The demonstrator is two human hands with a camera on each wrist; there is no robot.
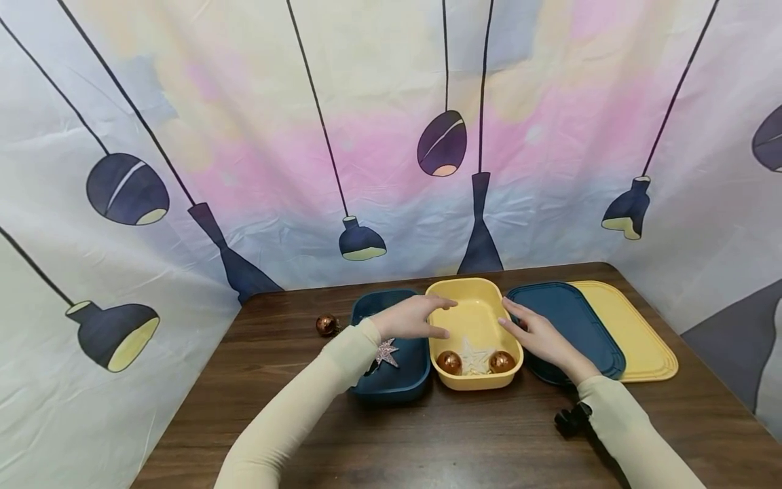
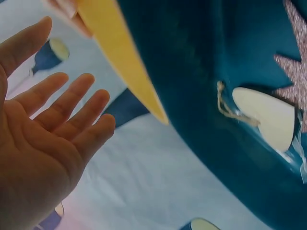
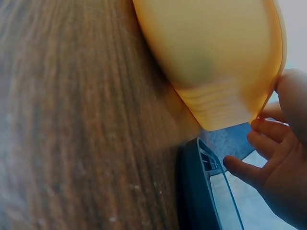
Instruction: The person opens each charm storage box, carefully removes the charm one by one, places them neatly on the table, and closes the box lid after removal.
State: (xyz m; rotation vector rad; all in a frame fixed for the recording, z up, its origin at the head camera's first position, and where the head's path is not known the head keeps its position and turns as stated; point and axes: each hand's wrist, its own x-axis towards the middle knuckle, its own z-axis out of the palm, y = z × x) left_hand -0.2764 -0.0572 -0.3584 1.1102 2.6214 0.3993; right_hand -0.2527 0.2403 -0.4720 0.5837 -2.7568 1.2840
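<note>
A yellow box (image 1: 473, 319) stands in the middle with two shiny copper-brown ball ornaments (image 1: 449, 363) and a whitish star (image 1: 475, 358) at its near end. My left hand (image 1: 412, 317) hovers over its left rim with fingers spread, holding nothing. At the right rim rests my right hand (image 1: 540, 336); in the right wrist view its fingers (image 3: 268, 132) lie loosely by the box's corner. Left of the yellow box is a dark blue box (image 1: 391, 387), partly hidden by my left arm. Inside it lie a glittery pink star (image 2: 292, 72) and a pale tag (image 2: 268, 115) with twine.
Another brown ball ornament (image 1: 326, 324) lies on the wooden table (image 1: 293, 367) left of the blue box. To the right, a dark blue lid (image 1: 571, 319) overlaps a yellow lid (image 1: 641, 339). A cloth printed with lamps (image 1: 391, 156) hangs behind the table.
</note>
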